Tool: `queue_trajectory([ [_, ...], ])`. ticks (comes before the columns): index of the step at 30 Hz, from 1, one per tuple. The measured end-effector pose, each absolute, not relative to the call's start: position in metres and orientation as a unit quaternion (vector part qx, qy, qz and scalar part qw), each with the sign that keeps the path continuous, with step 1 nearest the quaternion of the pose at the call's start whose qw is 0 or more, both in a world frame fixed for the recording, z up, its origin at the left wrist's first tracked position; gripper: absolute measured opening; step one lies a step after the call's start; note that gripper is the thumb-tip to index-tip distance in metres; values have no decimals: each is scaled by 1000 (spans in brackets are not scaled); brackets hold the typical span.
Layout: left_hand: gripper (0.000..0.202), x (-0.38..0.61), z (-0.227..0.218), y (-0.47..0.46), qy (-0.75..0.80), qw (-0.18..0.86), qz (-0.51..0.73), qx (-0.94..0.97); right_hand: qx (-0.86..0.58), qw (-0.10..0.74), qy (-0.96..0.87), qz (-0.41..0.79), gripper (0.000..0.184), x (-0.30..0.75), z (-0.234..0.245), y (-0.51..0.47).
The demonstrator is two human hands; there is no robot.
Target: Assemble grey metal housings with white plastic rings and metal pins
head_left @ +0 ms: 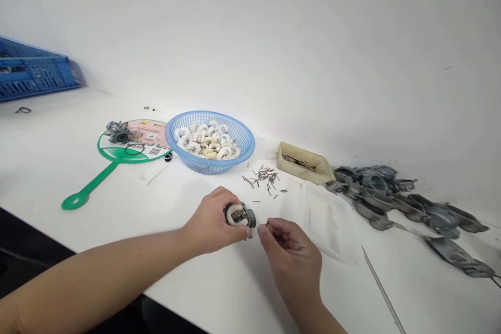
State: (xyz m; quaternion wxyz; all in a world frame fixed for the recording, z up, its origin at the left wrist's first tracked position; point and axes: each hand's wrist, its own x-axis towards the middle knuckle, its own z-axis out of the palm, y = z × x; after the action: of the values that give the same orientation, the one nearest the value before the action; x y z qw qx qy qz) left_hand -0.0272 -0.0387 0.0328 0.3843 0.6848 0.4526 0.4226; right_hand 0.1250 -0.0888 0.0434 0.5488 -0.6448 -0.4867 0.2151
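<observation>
My left hand (215,222) is wrapped round a carburetor body (252,217), holding it up over the white table. Inside the body sits a white C-shaped float (234,215), with brass parts showing beside it. Close to its right side, my right hand (291,250) is closed in a pinch, thumb against forefinger. Whatever lies between those fingertips is too small to make out. Beyond the hands, several thin metal pins (268,175) are scattered on the table. A blue plastic basket (250,141) full of white and yellowish floats (211,141) stands behind them.
A cream tray (324,169) holds thin tools. Several grey metal bowls (376,198) are heaped at the right, near a translucent lid (348,224) and a thin rod (381,287). At the left lie a green-handled fan (94,185) bearing a carburetor (117,129), and a blue crate (43,75).
</observation>
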Motion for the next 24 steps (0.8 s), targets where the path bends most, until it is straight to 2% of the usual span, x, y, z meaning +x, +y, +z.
queue_trajectory([
  [11, 36, -28, 28, -38, 449, 371, 428, 691, -611, 492, -577, 228, 12, 129, 38, -88],
  [20, 39, -30, 29, -38, 447, 374, 422, 694, -647, 452, -569, 231, 16, 129, 37, -88],
  [24, 37, -29, 28, -38, 446, 371, 429, 692, -642, 460, -571, 225, 14, 126, 39, -86],
])
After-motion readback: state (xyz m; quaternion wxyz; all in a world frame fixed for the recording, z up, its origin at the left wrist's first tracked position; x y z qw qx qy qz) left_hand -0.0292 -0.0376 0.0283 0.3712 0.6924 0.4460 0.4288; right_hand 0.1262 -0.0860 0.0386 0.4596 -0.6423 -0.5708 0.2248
